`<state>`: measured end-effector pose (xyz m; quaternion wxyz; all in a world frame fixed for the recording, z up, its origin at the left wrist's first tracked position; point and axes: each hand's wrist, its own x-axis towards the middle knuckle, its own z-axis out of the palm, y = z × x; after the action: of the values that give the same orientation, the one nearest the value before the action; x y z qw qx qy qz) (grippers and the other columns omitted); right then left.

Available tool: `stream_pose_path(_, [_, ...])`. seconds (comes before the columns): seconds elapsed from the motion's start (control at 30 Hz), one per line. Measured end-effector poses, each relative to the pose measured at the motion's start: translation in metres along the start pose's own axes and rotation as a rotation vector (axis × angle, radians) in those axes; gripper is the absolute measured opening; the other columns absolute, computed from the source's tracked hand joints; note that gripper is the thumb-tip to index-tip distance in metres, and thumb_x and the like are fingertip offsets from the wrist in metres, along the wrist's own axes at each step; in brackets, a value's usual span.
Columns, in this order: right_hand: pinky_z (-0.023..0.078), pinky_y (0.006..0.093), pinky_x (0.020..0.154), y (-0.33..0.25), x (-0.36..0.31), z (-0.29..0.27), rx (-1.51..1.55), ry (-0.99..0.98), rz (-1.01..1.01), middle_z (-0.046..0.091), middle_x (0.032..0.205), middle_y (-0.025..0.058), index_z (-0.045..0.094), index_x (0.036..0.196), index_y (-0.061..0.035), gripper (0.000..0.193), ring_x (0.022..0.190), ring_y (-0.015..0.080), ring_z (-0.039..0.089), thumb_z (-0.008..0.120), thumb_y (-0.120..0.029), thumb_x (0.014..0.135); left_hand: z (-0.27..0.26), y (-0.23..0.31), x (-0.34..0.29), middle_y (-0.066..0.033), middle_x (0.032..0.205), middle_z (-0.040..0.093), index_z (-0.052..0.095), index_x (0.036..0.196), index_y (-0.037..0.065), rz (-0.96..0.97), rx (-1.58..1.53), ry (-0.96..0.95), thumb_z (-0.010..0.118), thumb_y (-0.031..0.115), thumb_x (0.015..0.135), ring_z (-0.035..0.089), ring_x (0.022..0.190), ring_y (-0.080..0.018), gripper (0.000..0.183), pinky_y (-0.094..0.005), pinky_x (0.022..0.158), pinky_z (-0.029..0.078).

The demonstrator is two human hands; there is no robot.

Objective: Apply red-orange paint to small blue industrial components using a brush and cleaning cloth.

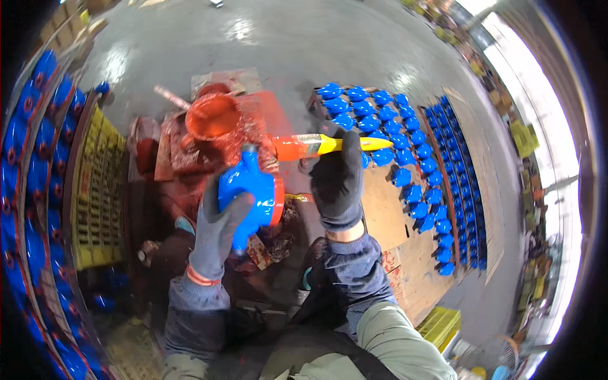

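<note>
My left hand [217, 221], in a grey work glove, grips a glossy blue casting [238, 189] with stubs at its top and bottom. Red paint covers the casting's right-hand rim. My right hand [337, 183], in a dark glove, is closed around a paintbrush [328, 145] with a yellow handle. The brush lies roughly level, its red-coated end pointing left, just above the red rim; whether it touches the casting I cannot tell. Beyond the casting stands an orange-red paint pot [213, 116] with red paint inside.
A paint-smeared work surface [269, 111] holds the pot. On the right, rows of blue castings [364, 109] stand on cardboard [386, 202]. More blue castings [44, 133] fill racks at the left, beside a yellow crate [98, 190]. A fan [500, 351] is at lower right.
</note>
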<state>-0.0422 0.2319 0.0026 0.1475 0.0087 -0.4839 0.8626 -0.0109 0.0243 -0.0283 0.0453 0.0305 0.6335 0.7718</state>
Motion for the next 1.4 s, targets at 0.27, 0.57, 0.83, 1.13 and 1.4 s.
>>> stream_pose_path(0.27, [0.052, 0.0264, 0.066, 0.003, -0.015, 0.02, -0.474, 0.011, -0.243, 0.067, 0.093, 0.0087, 0.063, 0.108, 0.0009, 0.02, 0.075, 0.0142, 0.065, 0.055, -0.016, 0.1, 0.007, 0.006, 0.003, -0.0208, 0.114, 0.06, 0.048, 0.135, 0.002, 0.594, 0.972, 0.105, 0.087, 0.038, 0.067, 0.063, 0.099, -0.0364, 0.086, -0.0441, 0.082, 0.053])
stream_pose_path(0.57, [0.052, 0.0274, 0.068, 0.0, -0.012, 0.008, -0.409, -0.048, -0.245, 0.068, 0.095, 0.0091, 0.063, 0.103, 0.0009, 0.014, 0.075, 0.0151, 0.066, 0.057, -0.01, 0.097, 0.0, 0.015, 0.004, -0.0162, 0.111, 0.063, 0.052, 0.133, 0.004, 0.271, 0.512, 0.029, 0.08, 0.037, 0.075, 0.064, 0.096, -0.025, 0.073, -0.0378, 0.08, 0.053])
stream_pose_path(0.83, [0.056, 0.0363, 0.08, 0.064, -0.004, -0.012, 0.763, -0.409, 0.455, 0.065, 0.12, 0.0118, 0.057, 0.127, -0.0075, 0.036, 0.097, 0.0238, 0.066, 0.051, -0.034, 0.102, -0.006, -0.039, 0.0, -0.0141, 0.123, 0.063, 0.049, 0.136, 0.005, -0.383, -1.347, -0.34, 0.048, 0.057, 0.095, 0.062, 0.113, -0.0308, 0.066, -0.0483, 0.099, 0.05])
stream_pose_path(1.13, [0.055, 0.0413, 0.088, 0.059, 0.021, -0.043, 0.823, -0.107, 0.374, 0.071, 0.099, 0.0161, 0.064, 0.106, 0.002, 0.042, 0.095, 0.0299, 0.069, 0.053, -0.038, 0.099, -0.001, 0.009, -0.01, -0.0126, 0.129, 0.06, 0.045, 0.14, 0.007, -0.255, -1.082, -0.379, 0.059, 0.044, 0.094, 0.062, 0.112, -0.0303, 0.06, -0.0473, 0.096, 0.051])
stream_pose_path(1.4, [0.052, 0.0309, 0.073, 0.01, 0.006, -0.005, 0.106, -0.093, -0.065, 0.067, 0.094, 0.0122, 0.062, 0.111, 0.0012, 0.039, 0.084, 0.0201, 0.065, 0.049, -0.034, 0.103, 0.001, -0.005, 0.012, -0.0143, 0.116, 0.063, 0.054, 0.128, 0.002, 0.029, 0.133, -0.07, 0.066, 0.041, 0.09, 0.063, 0.104, -0.0274, 0.056, -0.0383, 0.09, 0.05])
